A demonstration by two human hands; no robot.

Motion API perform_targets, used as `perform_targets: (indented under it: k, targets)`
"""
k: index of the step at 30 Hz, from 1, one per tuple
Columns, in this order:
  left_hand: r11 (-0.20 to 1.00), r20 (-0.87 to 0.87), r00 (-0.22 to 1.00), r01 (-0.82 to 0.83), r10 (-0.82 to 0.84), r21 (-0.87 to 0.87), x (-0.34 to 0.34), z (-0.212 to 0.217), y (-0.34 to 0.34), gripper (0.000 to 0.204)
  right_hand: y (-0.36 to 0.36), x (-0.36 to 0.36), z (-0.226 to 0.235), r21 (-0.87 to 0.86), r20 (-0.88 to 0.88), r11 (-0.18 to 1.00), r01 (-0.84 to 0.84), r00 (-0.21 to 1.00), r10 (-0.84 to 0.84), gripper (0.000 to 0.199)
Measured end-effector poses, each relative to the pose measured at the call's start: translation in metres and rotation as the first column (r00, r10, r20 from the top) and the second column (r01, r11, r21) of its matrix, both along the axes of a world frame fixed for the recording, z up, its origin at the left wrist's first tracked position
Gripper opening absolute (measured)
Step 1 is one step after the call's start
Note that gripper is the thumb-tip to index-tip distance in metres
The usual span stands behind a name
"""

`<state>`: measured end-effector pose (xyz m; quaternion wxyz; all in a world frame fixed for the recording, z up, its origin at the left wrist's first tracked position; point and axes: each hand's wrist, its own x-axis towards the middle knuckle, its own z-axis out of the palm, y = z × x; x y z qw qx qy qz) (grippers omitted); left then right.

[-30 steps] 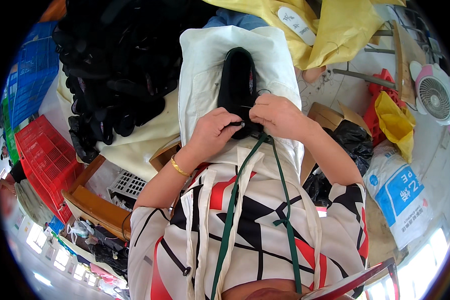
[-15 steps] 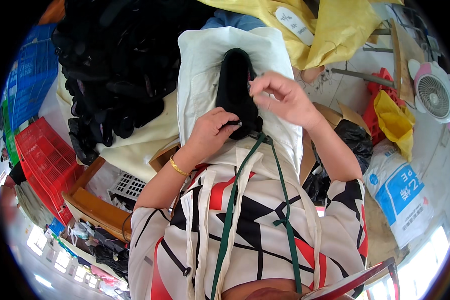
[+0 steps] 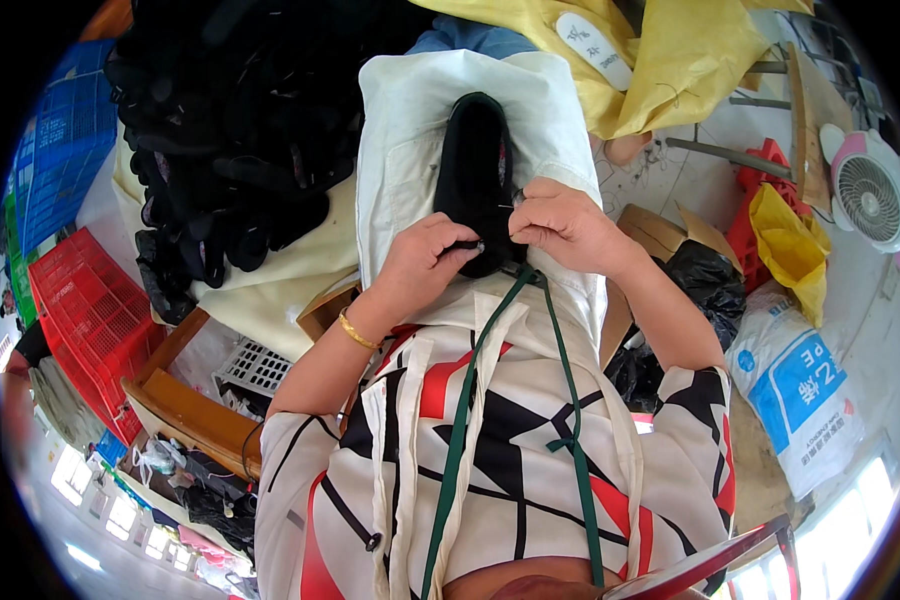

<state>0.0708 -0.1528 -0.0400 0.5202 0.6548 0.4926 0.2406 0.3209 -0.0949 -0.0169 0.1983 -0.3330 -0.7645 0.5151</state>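
A black shoe (image 3: 475, 150) lies lengthwise on the white apron (image 3: 395, 130) across my lap, its opening upward. My left hand (image 3: 422, 258) is closed, thumb and fingers pinching the black fabric at the shoe's near end; a small shiny bit shows at the fingertips. My right hand (image 3: 560, 225) is at the shoe's right side, thumb and fingers pressed together. A thin light sliver shows by its fingertips, too small to name. The near part of the shoe is partly hidden between both hands.
A big heap of black shoes (image 3: 230, 130) lies at the far left, by red (image 3: 90, 330) and blue crates (image 3: 65, 150). Yellow sheeting (image 3: 670, 70) with a white insole (image 3: 592, 50) is at the far right. A fan (image 3: 873, 185), black bag (image 3: 705, 280) and white sack (image 3: 795, 385) stand right.
My right hand has come down and in toward the shoe's near right side, and its fingers have drawn together. My left hand keeps its pinch in the same place.
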Motion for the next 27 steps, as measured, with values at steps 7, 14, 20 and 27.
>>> perform_targets:
  k: [7,14,20,27]
  targets:
    - [1.000,0.001,1.000,0.000,0.000,-0.007,0.001,0.004,0.001,0.016,0.012,0.000,0.014,-0.478,-0.080,0.861,0.172,0.968,-0.238,0.009]
    - [0.999,-0.015,1.000,0.006,-0.005,0.040,0.001,0.000,0.000,0.015,0.064,-0.002,0.092,-0.762,-0.549,0.643,0.083,0.443,-0.709,0.019]
    - [0.994,0.006,1.000,-0.019,0.018,0.105,0.000,0.001,-0.001,0.014,0.115,0.029,0.144,-0.025,-0.824,0.642,0.767,0.348,-0.447,0.051]
    - [0.993,0.013,0.999,-0.037,0.036,0.110,0.002,0.003,0.002,0.014,0.095,0.070,0.116,0.294,-0.505,0.329,0.897,0.439,-0.744,0.009]
